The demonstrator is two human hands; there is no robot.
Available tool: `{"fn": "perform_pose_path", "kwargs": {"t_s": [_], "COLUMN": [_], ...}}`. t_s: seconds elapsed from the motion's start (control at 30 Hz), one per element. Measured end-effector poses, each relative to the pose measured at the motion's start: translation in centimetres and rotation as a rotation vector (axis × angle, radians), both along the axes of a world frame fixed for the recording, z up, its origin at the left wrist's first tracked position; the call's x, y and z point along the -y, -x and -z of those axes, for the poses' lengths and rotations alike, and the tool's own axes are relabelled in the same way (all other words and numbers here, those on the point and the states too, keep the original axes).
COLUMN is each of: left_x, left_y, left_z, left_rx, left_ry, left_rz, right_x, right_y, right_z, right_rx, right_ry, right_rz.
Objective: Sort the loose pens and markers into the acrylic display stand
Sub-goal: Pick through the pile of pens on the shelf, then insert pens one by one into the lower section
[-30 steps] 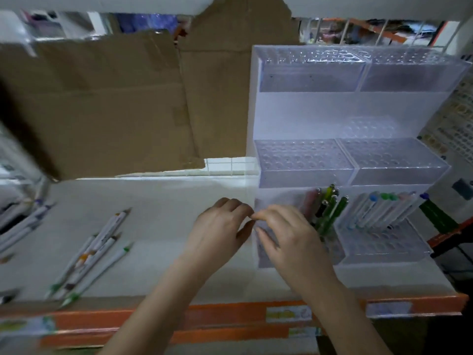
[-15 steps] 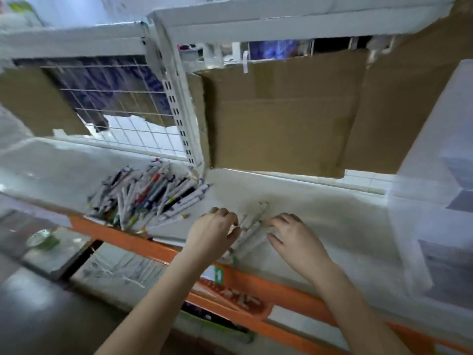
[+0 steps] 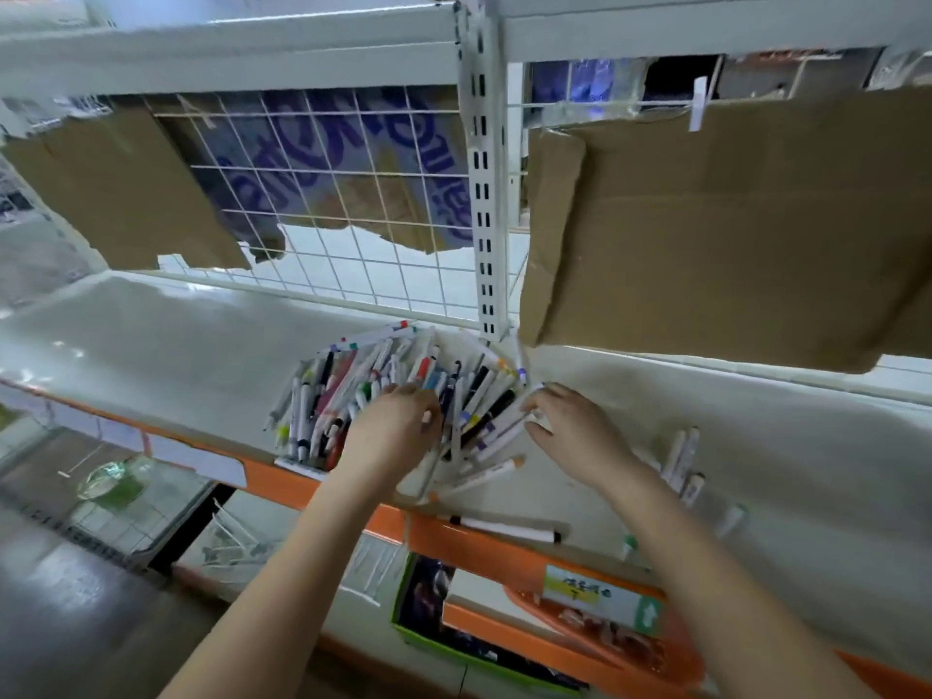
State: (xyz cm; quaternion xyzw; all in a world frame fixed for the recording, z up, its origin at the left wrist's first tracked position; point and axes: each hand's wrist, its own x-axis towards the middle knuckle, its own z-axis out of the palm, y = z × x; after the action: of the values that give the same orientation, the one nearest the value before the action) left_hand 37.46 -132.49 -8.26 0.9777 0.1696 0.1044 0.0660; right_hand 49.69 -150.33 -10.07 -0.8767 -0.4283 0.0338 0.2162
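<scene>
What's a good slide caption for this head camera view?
Both hands, left hand and right hand, reach into the pile of pens on the shelf.

White shelf with orange front edge carrying a heap of pens and markers; a few more markers lying apart, right.

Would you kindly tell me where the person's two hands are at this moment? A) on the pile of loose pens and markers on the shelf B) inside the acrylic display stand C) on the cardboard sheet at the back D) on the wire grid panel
A: the left hand and right hand both reach into the pile of pens and markers on the white shelf.
</scene>
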Motion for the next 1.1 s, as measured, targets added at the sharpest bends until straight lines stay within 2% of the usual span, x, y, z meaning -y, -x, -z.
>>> {"fn": "perform_pose_path", "kwargs": {"t_s": [0.27,0.4,0.5,0.63,0.83,0.97,1.1], "left_x": [-4.2,-5.4,-5.8,-6.6,-8.3,-9.9,-11.0], "left_y": [-6.7,-10.3,-11.6,-12.4,-13.3,-13.0,-12.3], "left_z": [0.2,0.7,0.6,1.0,1.4,0.8,-0.5], "left_rx": [-0.081,-0.206,-0.299,-0.318,-0.346,-0.254,-0.147], "left_ry": [0.036,-0.018,-0.042,-0.032,0.232,0.481,0.749], "left_rz": [0.092,0.081,0.113,0.183,0.272,0.328,0.427], "right_x": [-5.0,-6.2,-6.8,-7.4,-7.7,-7.6,-6.6], "right_y": [-3.4,-4.5,-4.7,-4.6,-4.5,-4.2,-2.6], "right_z": [0.0,0.1,0.2,0.1,0.7,0.1,-1.1], "right_rx": [-0.017,-0.036,-0.039,-0.026,-0.052,-0.165,-0.090], "right_ry": [0.156,0.199,0.262,0.288,0.316,0.285,0.249], "right_rz": [0.035,0.052,0.071,0.087,0.175,0.259,0.284]}}
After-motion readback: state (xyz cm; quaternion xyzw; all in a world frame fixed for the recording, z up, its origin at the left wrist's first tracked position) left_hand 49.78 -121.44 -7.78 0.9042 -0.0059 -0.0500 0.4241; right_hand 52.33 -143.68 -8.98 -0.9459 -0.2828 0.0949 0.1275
